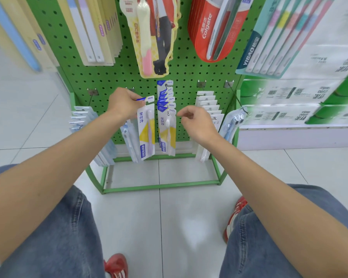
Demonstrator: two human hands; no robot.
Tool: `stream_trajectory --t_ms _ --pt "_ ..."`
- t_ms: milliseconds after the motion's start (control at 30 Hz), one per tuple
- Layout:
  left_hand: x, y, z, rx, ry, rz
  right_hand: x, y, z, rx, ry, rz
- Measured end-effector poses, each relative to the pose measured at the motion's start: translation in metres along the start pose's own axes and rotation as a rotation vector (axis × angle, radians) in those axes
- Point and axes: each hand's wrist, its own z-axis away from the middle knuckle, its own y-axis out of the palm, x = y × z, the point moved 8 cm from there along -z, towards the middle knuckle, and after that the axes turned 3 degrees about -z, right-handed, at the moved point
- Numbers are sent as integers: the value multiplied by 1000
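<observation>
A: We open on a white tiled floor [185,217] and a green pegboard rack [113,77] filling the upper middle of the frame; hooks of carded toothbrushes hang across it.

B: And we have the left hand [125,103] up at centre left of the frame; thumb and fingers pinch the blue-and-white header of a toothbrush pack [147,133]; the pack dangles free below the hand, in front of the board, tilted a little.

A: Just beside it, dead centre, we see the row of matching packs [166,101] lined up on one hook; the front one hangs right alongside the held pack.

B: Over to the right hand [197,123], centre right; fingers curled, thumb and forefinger tips drawn close together at the edge of that front pack; whether they grip it or merely hover, we cannot tell.

A: Red Colgate packs [207,31] in the upper right; stacked tissue packs [289,93] at the right edge; our blue jeans [64,237] and red shoes [117,265] along the bottom.
</observation>
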Motion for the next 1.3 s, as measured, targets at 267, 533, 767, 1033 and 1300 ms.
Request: stream_trajectory --t_ms 267,533,767,1033,1300 --pt "-7 6 -40 -122 44 -71 7 -18 -44 -49 -41 2" --pt "-7 42 -68 -68 89 -47 6 -15 -91 -8 -72 139" --pt "-6 53 -83 -111 108 -59 2 -4 -116 21 -26 168" --pt "0 58 -91 -53 142 156 4 17 -131 56 -36 200" --pt "-13 71 -88 26 230 234 2 31 -132 110 -54 209"
